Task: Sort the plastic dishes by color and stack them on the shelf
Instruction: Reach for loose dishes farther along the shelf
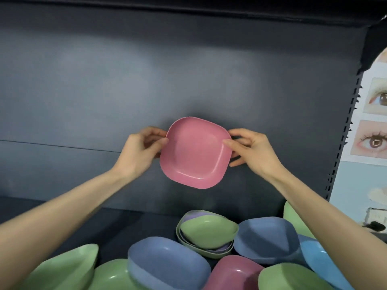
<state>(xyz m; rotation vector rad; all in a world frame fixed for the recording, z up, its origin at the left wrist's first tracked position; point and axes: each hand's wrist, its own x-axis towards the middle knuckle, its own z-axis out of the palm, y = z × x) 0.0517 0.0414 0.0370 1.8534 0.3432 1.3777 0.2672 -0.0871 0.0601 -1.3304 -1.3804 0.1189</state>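
A pink square plastic dish (194, 152) is held up in front of the dark shelf back wall, tilted with its inside facing me. My left hand (140, 150) pinches its left rim and my right hand (250, 149) pinches its right rim. Below lies a loose pile of dishes on the shelf: a green dish (207, 230) nested over purple and pale ones, two slate-blue dishes (165, 262) (266, 237), another pink dish (234, 273), several green ones (65, 266) and a bright blue dish (322, 260).
The dark shelf floor (62, 216) shows to the left of the pile. A slotted shelf upright (345, 130) stands at the right, with a poster of eye pictures (374, 122) beyond it. The upper shelf board (188, 9) runs overhead.
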